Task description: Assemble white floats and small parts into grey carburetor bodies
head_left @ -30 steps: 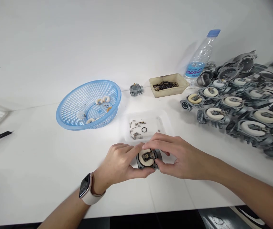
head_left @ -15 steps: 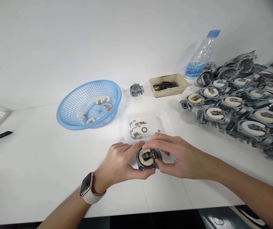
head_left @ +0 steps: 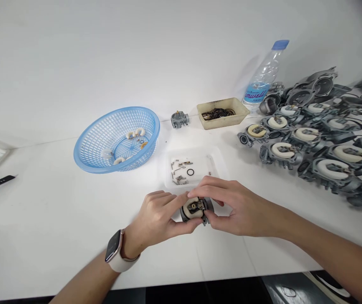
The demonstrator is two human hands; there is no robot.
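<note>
Rests left thumb [head_left: 187,226] higher than before, over white ring [head_left: 188,210]; in front of clear tray [head_left: 201,162], clasps metal part [head_left: 194,206] in left hand [head_left: 158,215], seemingly pinching its right side with right hand [head_left: 234,207].

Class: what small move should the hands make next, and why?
Perhaps the right hand should gently nudge the small fitting in the gap of the cream float: its thumb sits beside that fitting, while the left hand braces the metal body.
</note>
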